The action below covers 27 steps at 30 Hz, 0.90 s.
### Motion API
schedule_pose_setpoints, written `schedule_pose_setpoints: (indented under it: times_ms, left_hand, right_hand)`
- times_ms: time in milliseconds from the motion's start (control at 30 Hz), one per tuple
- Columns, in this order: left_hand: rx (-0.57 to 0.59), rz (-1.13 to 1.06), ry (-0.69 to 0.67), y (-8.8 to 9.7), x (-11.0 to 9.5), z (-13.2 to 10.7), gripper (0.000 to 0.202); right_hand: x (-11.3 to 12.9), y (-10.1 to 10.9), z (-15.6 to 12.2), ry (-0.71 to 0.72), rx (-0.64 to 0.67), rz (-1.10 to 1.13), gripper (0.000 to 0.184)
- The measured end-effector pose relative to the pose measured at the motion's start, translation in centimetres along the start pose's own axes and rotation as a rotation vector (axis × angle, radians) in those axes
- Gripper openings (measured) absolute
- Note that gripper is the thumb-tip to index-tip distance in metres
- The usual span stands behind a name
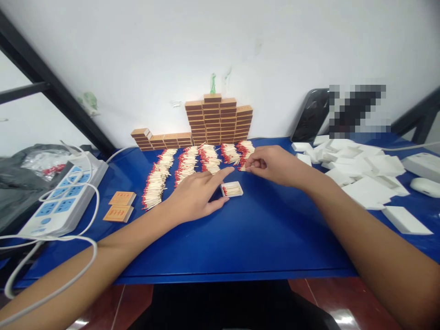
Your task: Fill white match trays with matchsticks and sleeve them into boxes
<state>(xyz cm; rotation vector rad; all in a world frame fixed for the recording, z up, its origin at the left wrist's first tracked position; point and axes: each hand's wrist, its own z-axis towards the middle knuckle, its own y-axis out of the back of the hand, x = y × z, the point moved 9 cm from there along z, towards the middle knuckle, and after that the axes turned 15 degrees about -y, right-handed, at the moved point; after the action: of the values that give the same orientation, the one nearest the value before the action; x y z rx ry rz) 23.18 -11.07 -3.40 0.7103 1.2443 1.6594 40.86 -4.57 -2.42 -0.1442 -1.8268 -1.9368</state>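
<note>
A small white matchbox tray (235, 184) with several red-tipped matches (232, 190) in it lies on the blue table. My left hand (195, 195) is beside it, thumb and index finger spread around its left end; whether the thumb touches the tray is hard to tell. My right hand (273, 165) is closed in a pinch at the near end of the rightmost row of matches (244, 150), its fingertips on matches there. Farther left, more rows of loose matches (158, 181) run across the table, partly hidden behind my left hand.
Stacked matchboxes (220, 121) stand against the wall. Two orange matchbox sleeves (118, 213) lie left, near a white power strip (65, 197) with looping cables. White empty trays (364, 167) are heaped at right, with a dark phone (311, 114) leaning behind them.
</note>
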Motion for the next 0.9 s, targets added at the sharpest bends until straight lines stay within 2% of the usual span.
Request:
schedule_pose_setpoints:
  times_ms: [167,433,900]
  left_hand:
    - [0.015,0.006,0.0,-0.3,0.0,0.0,0.066]
    - [0.019,-0.001,-0.005,-0.3,0.0,0.0,0.066]
    - [0.013,-0.001,0.005,-0.3,0.1,0.0,0.065]
  right_hand:
    - [-0.1,-0.9,0.1,0.0,0.053,-0.013,0.017]
    - [-0.2,-1.0,0.2,0.028,0.061,-0.021,0.018]
    - [-0.1,-1.7,0.1,-0.005,0.103,-0.024,0.019]
